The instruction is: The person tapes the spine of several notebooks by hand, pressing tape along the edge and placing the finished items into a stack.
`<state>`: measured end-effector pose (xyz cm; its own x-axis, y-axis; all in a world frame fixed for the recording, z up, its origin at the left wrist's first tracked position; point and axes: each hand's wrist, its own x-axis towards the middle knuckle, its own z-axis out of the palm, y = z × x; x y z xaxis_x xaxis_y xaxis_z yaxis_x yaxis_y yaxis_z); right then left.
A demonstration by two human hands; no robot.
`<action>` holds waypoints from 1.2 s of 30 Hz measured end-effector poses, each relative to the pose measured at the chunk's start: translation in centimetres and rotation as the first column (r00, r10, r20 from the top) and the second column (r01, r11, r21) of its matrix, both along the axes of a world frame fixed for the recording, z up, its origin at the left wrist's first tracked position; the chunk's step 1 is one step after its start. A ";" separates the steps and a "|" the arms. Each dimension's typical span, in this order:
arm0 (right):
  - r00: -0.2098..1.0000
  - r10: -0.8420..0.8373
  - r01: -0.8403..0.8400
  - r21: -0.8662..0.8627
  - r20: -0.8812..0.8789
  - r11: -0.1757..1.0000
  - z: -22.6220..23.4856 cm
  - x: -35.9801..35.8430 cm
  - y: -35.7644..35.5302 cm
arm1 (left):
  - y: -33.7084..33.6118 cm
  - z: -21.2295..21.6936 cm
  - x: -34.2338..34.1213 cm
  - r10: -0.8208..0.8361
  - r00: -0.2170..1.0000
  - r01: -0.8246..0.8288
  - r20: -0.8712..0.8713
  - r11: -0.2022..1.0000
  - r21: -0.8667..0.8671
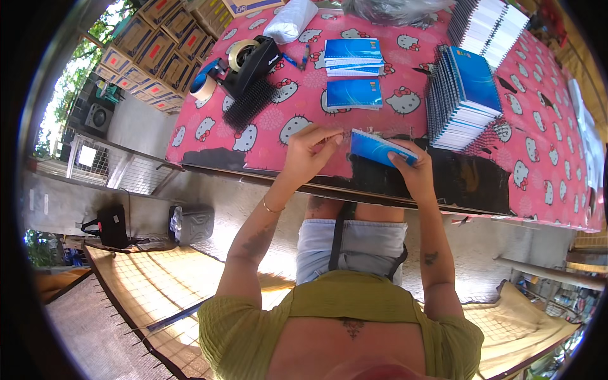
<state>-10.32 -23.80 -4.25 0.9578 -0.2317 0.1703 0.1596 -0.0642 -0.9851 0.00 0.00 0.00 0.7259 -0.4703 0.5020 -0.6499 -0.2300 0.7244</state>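
Pinched in the right hand (415, 172), thumb uppermost — blue notepad (373, 147) over the table (209, 142), long axis slanting from the grip leftward and slightly forward, toward the left hand (311, 151), fingertips pressed together — contents unclear.

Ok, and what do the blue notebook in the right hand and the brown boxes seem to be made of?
Blue notebook, in the right hand: probably smooth paper or card, judging by its thin, flat, printed cover; gloss unclear.
Brown boxes: likely cardboard with a matte finish, from their dull tan faces.
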 end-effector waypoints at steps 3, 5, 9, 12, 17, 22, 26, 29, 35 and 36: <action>1.000 0.003 -0.003 0.016 0.005 1.000 0.3 0.0 -0.1 | -0.4 0.0 -0.1 0.016 1.000 -0.016 0.008 1.000 0.004; 1.000 0.016 -0.016 0.009 0.010 1.000 0.8 -0.1 -0.1 | -0.5 -0.2 0.1 0.017 1.000 -0.017 0.011 1.000 0.015; 0.999 0.015 -0.016 -0.024 -0.038 1.000 -0.9 0.1 0.6 | 0.9 0.4 1.2 -0.088 0.993 0.076 0.080 0.986 0.146; 1.000 -0.005 0.006 -0.113 0.002 0.994 -0.5 -0.1 0.5 | 0.5 1.3 1.3 -0.142 0.963 0.090 0.227 0.971 0.223; 0.999 -0.037 0.043 -0.179 0.035 0.983 0.6 0.0 -1.5 | -2.2 1.7 1.3 -0.192 0.949 0.142 0.250 0.969 0.204; 1.000 0.011 -0.011 -0.119 0.006 0.993 0.6 -0.6 0.6 | -0.7 0.5 1.5 -0.269 0.945 0.189 0.184 0.912 0.364; 0.999 -0.022 0.030 -0.179 0.044 0.983 0.3 -1.1 0.6 | -1.8 1.3 -0.1 -0.158 0.942 -0.015 0.296 0.861 0.509; 0.990 -0.138 0.138 0.014 -0.018 0.990 1.0 -1.2 1.5 | -3.8 -0.2 -2.8 0.034 0.814 -0.331 0.580 0.847 0.415; 0.993 -0.118 0.118 0.014 -0.005 0.993 1.3 -2.0 2.7 | -2.9 -1.3 -4.3 0.012 0.854 -0.312 0.521 0.813 0.493; 0.996 -0.092 0.093 0.019 -0.020 0.996 1.7 -2.2 2.9 | -3.6 -0.5 -3.4 0.025 0.835 -0.347 0.550 0.800 0.489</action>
